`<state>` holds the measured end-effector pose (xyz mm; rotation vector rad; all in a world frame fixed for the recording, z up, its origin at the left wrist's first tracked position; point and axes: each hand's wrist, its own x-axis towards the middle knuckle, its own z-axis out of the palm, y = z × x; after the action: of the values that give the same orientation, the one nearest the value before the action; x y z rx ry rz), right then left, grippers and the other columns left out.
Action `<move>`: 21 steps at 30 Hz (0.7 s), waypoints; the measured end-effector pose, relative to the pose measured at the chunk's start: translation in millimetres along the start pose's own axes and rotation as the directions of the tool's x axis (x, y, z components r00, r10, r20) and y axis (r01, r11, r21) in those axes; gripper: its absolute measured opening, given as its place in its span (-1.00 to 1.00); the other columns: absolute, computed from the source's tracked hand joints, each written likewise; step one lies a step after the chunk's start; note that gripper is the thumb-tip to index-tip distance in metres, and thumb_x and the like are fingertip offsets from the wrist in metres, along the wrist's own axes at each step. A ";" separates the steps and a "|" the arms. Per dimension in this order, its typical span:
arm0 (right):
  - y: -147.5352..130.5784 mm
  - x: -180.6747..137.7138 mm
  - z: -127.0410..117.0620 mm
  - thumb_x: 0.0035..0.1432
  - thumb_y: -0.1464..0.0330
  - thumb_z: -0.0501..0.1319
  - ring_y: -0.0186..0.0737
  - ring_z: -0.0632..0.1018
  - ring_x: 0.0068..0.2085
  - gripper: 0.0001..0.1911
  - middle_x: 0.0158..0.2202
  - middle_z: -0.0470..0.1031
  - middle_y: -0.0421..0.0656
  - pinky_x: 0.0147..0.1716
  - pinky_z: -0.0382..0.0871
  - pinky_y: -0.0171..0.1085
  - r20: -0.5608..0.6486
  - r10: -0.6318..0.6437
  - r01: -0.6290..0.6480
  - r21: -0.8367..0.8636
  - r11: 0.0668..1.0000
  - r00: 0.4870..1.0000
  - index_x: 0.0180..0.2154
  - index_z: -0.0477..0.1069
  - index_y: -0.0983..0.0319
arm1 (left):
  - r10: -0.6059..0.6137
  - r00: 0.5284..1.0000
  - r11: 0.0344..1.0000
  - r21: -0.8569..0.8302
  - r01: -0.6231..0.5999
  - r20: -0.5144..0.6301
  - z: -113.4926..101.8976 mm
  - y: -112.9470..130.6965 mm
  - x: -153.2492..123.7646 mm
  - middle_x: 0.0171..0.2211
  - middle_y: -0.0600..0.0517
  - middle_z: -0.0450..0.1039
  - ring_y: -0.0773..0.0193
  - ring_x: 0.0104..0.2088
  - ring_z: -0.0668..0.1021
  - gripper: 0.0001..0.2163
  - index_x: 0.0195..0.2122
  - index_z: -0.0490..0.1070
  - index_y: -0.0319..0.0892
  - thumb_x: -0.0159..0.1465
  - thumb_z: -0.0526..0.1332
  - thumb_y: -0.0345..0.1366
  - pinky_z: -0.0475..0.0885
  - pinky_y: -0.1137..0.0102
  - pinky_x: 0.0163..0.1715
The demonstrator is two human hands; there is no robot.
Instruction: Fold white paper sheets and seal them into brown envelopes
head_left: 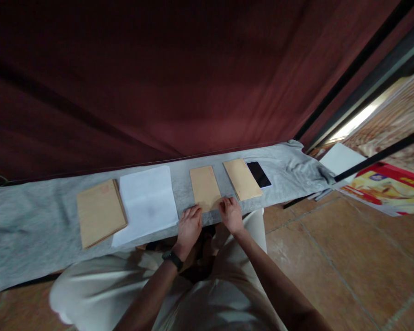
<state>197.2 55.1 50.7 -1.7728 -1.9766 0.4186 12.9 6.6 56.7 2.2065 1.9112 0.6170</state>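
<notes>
A brown paper envelope lies on the grey cloth in front of me. At its near left corner, my left hand has its fingers closed on the edge. The near right corner is pinched in my right hand, with the fingers curled. How the thumbs sit under the paper is hidden. Beside my right hand is a small stack of brown envelopes, and a dark-screened phone lies partly under or against it. To the left of my left hand rest white paper sheets.
A thicker stack of larger brown envelopes overlaps the sheets' left side. Grey cloth covers the narrow table, backed by a dark red curtain. A red and yellow box and black metal bars stand right, above the tiled floor.
</notes>
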 end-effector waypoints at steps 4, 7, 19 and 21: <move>-4.8 10.2 6.0 0.17 0.44 0.19 0.03 0.51 -0.11 -0.88 -0.23 0.51 0.02 0.00 0.35 -0.03 -0.050 0.157 -0.135 0.304 0.943 0.986 -0.22 0.46 0.24 | -0.029 0.998 1.000 0.001 0.029 -0.049 3.1 0.2 4.3 -0.04 -0.10 0.56 0.05 -0.05 0.53 -0.77 -0.12 0.52 -0.17 0.37 0.06 -0.43 0.37 0.17 -0.01; -9.1 13.4 9.2 0.15 0.42 0.18 -0.04 0.54 -0.20 -0.89 -0.28 0.52 -0.05 -0.10 0.43 -0.07 -0.062 0.193 -0.145 0.452 0.880 0.979 -0.24 0.39 0.22 | -0.063 0.995 0.996 -0.072 0.057 -0.082 7.7 -2.1 4.1 -0.09 -0.10 0.56 0.06 -0.07 0.53 -0.80 -0.16 0.51 -0.15 0.35 0.09 -0.43 0.37 0.16 -0.01; -77.1 -15.5 -22.6 0.33 0.40 0.07 -0.11 0.61 -0.20 -0.79 -0.20 0.59 -0.07 -0.17 0.50 -0.18 -0.085 -0.135 0.158 0.431 0.888 0.987 -0.09 0.44 0.19 | -0.489 0.842 -0.040 -0.970 0.238 0.227 -16.0 47.9 31.1 -0.10 -0.03 0.59 0.13 -0.03 0.58 -0.60 -0.09 0.49 -0.12 0.14 0.38 0.01 0.43 0.29 0.01; -80.9 -17.6 -23.3 0.32 0.44 0.06 -0.09 0.59 -0.07 -0.71 -0.07 0.58 -0.03 -0.03 0.48 -0.13 -0.083 -0.243 0.256 0.384 0.887 0.966 0.00 0.45 0.18 | -0.510 0.819 -0.150 -0.964 0.218 0.264 -20.6 48.1 36.4 -0.23 0.01 0.60 0.19 -0.15 0.60 -0.61 -0.21 0.49 -0.16 0.07 0.42 0.00 0.46 0.33 -0.07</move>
<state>141.5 25.7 109.3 -1.2513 -1.9035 0.6423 51.9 30.7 101.0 0.5116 1.1366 1.4988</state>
